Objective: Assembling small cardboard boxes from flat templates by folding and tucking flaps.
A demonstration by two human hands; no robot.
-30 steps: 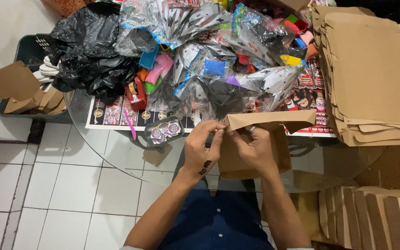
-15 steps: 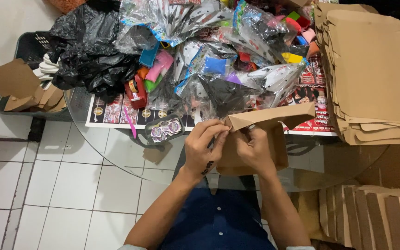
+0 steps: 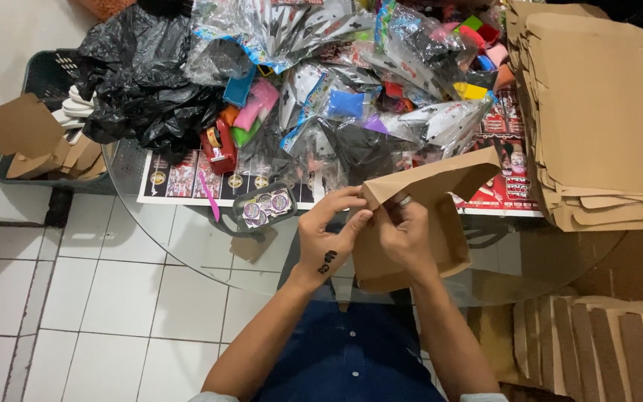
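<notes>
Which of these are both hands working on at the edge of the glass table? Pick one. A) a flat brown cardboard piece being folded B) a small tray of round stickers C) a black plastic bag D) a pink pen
A: the left hand and the right hand both pinch the brown cardboard piece at its fold, over the near rim of the glass table.

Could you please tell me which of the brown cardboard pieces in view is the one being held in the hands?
The brown cardboard piece at the glass table's near edge, pinched by the left hand and right hand. The others lie stacked at right.
</notes>
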